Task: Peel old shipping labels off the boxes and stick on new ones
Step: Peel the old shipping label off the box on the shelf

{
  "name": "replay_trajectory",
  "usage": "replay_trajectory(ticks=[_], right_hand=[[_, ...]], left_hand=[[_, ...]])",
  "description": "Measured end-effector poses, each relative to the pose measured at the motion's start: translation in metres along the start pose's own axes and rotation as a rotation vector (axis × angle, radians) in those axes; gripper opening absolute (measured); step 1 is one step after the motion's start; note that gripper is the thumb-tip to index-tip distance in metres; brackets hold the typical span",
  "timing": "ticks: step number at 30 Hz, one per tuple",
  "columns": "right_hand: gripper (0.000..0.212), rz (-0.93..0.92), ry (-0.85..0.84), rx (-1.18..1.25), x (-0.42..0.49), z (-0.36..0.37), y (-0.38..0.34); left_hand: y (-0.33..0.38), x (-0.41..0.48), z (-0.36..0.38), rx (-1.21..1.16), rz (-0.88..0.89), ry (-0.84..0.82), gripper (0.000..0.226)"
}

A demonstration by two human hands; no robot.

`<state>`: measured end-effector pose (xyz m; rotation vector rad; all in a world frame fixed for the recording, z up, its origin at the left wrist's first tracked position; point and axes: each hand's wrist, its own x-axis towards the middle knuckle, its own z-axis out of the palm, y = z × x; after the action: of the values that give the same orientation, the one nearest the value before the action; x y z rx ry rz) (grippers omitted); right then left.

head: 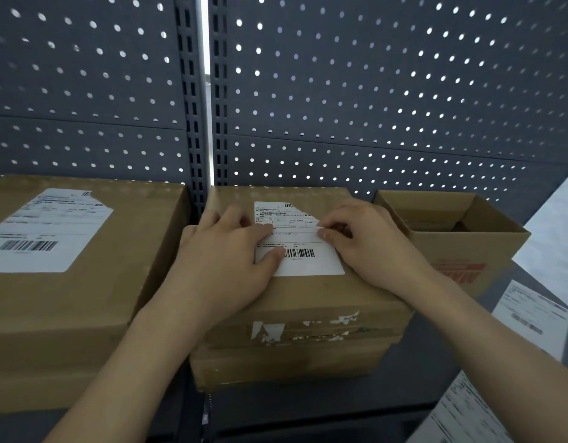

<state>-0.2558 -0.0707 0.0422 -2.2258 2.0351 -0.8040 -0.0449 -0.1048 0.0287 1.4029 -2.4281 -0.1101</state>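
left hand (225, 260) lies flat and open on the middle box (308, 295), its straight fingers pressing the left edge of the label (303, 260) stuck on the box top. right hand (369, 244) is curled, thumb and forefinger pinching the label's right edge. the middle box rests on another carton on the dark shelf (436, 346), with torn paper scraps on its front face. the left box (84, 314) beside it carries a second label (43, 231). an open carton (461, 231) stands to the right, loose label sheets (532, 311) near it.
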Motion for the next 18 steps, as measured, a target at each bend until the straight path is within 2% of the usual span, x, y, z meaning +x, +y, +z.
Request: replay_trajectory(ticks=[9, 15, 18], right_hand=[[0.012, -0.102, 0.113, 0.042, -0.01, -0.002, -0.004], [0.013, -0.14, 0.094, 0.083, -0.013, -0.004, -0.002], [0.021, -0.109, 0.075, 0.048, -0.015, -0.006, -0.003]], left_hand=[[0.001, -0.001, 0.006, -0.009, -0.028, 0.028, 0.056], [0.001, -0.002, 0.005, -0.003, -0.031, 0.031, 0.056], [0.001, -0.003, 0.005, -0.019, -0.032, 0.039, 0.056]])
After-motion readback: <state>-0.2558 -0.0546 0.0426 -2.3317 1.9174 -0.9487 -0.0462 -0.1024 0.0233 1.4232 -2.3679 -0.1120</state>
